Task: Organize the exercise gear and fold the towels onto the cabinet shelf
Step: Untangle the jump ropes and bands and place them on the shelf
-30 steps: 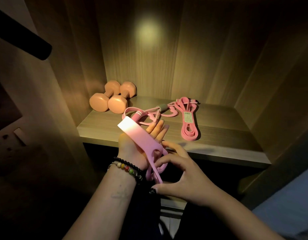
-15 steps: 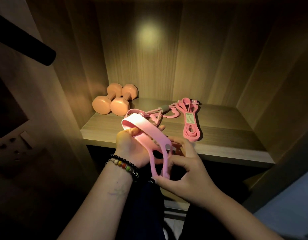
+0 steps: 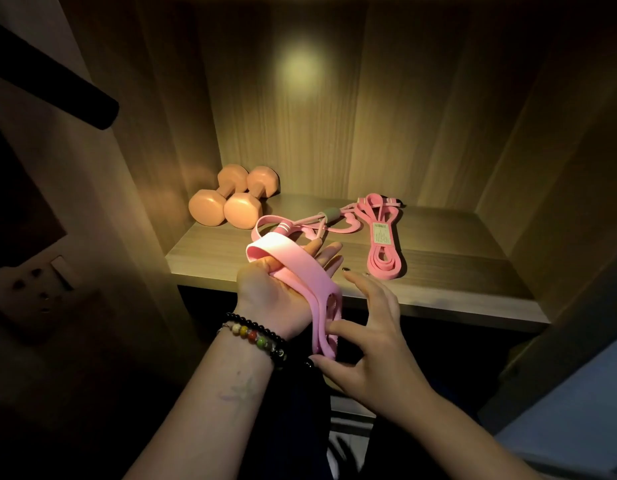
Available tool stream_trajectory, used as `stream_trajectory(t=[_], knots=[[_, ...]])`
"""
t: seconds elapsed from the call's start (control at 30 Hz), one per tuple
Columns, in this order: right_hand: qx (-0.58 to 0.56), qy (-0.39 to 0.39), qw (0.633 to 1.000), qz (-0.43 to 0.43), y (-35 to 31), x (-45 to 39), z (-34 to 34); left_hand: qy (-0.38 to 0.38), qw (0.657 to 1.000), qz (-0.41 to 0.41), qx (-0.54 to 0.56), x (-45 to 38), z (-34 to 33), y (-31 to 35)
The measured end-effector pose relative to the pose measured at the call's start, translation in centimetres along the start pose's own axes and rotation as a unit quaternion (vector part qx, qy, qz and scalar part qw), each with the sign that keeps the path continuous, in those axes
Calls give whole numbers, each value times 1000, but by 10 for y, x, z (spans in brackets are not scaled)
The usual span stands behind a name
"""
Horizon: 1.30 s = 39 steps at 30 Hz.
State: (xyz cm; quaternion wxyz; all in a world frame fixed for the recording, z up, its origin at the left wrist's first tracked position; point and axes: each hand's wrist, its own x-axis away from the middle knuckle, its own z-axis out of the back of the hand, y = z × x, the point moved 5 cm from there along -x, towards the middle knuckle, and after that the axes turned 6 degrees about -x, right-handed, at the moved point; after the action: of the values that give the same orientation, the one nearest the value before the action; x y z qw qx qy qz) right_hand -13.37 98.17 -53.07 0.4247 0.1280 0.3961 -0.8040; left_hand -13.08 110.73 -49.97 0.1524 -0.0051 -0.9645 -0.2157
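Single head-worn wide-angle view, forward and down, close over the hands, into the cabinet shelf (image 3: 438, 271).

The scene was dim, lit by one warm beam from the viewer's side. It left a soft bright spot on the cabinet back panel (image 3: 301, 69) and lit the shelf (image 3: 438, 265) and the dumbbells (image 3: 230, 204). The corners fell off to near black. Straight cabinet edges bowed outward toward the borders. Fine detail looked soft and slightly smeared.
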Motion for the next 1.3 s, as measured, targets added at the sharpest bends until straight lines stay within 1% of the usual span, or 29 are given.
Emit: stream_trajectory(t=[0.1,0.17,0.23,0.3,0.33,0.37,0.43,0.5,0.53,0.6,0.67,0.73,0.77,0.8,0.87,1.0,1.2,1.3], knots=[[19,29,999,-24,-5,1,-2,14,1000,-13,7,5,-7,-3],[-34,24,998,-43,-5,3,-2,37,999,-28,18,6,-10,-3],[-124,18,989,-72,-2,4,2,39,998,-39,14,5,-10,-3],[-206,17,972,-115,3,3,12,34,998,-35,-26,3,-5,-4],[-246,15,959,-139,6,2,18,39,997,-31,-63,1,-1,-6],[-290,11,943,-161,8,1,24,48,993,-30,-102,0,3,-9],[-386,8,897,-214,10,-2,36,64,981,-23,-179,-2,13,-15],[-454,15,848,-272,10,-5,46,63,960,-6,-273,-1,20,-24],[-480,17,825,-298,9,-6,49,66,943,-9,-326,1,22,-26],[-523,13,777,-351,7,-10,55,85,902,-48,-421,5,24,-29],[-552,9,729,-404,6,-13,60,114,854,-102,-497,11,23,-28],[-548,8,709,-443,8,-16,62,127,811,-131,-556,17,21,-26],[-544,14,702,-460,10,-16,62,119,803,-130,-570,19,21,-25],[-542,23,692,-476,12,-16,62,100,806,-122,-571,21,20,-26],[-547,35,674,-496,13,-15,61,54,829,-103,-547,25,18,-31],[-574,27,641,-509,17,-14,55,4,858,-98,-504,26,21,-40],[-575,44,640,-508,23,-8,55,-45,859,-106,-499,24,27,-53],[-576,42,630,-519,26,-4,53,-38,863,-134,-486,23,29,-53]])
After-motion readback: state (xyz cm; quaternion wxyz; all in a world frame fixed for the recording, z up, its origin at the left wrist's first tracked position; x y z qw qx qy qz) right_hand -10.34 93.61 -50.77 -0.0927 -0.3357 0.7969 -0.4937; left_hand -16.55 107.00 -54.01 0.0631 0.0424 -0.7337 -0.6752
